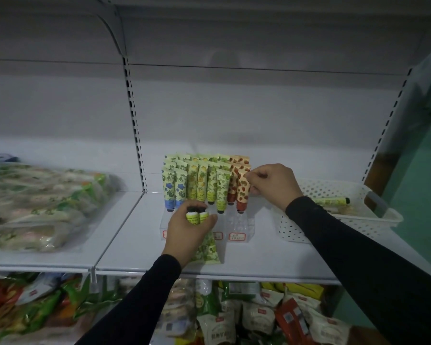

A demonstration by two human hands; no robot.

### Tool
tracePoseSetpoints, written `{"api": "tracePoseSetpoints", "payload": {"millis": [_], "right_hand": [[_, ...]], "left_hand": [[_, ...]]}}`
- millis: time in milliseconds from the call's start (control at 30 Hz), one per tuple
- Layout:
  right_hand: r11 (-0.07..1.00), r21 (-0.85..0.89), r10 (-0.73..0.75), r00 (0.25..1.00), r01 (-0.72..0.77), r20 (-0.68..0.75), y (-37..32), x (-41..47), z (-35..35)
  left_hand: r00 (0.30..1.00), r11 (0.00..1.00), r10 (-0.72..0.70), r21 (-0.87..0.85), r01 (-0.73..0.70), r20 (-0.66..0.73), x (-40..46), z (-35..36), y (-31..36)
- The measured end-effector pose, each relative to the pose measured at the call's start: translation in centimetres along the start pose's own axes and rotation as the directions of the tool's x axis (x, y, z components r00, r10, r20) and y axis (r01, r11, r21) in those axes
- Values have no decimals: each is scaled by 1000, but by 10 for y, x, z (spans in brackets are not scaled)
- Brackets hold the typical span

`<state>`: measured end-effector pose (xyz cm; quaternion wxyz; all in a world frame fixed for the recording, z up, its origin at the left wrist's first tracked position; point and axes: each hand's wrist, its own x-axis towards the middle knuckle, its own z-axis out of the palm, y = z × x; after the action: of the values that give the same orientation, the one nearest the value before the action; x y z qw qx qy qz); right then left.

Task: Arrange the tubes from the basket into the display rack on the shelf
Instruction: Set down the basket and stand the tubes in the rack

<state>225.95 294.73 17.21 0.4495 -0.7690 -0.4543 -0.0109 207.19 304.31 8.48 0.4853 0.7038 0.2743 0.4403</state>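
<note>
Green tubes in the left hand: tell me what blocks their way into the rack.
Nothing visible. The left hand holds the green tubes caps-up just before the clear display rack, whose front slots look empty; the right hand is off at the red tube.

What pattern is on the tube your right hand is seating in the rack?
Red strawberries on cream, red base, seen in the head view: tube, right hand.

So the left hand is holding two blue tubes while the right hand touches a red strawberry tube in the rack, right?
Not quite: the head view shows the left hand holding two yellow-green tubes with black caps, not blue ones. The rest stands: the right hand is at a red strawberry tube in the rack.
</note>
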Motion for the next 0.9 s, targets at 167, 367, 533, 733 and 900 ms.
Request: {"api": "tracePoseSetpoints", "payload": {"millis": [167, 367, 533, 733, 900], "right_hand": [[998, -10, -67, 996, 67, -61, -9, 1, -5], [992, 115, -46, 998, 50, -37, -11, -1, 3], [996, 36, -78, 997, 78, -15, -10, -1, 10], [996, -23, -88, 996, 88, -4, -11, -1, 14], [994, -66, -93, 996, 92, -9, -10, 2, 16]], "left_hand": [[1000, 1000, -5, -6, 5, -6, 1, 1, -1], [1000, 1000, -3, -6, 3, -3, 0, 1, -1], [1000, 1000, -1, 3, 1, 3, 1, 1, 0], [1000, 1000, -2, 1, 2, 8, 1, 1, 1], [998, 998, 18, 55, -22, 62, 13, 5, 15]]}}
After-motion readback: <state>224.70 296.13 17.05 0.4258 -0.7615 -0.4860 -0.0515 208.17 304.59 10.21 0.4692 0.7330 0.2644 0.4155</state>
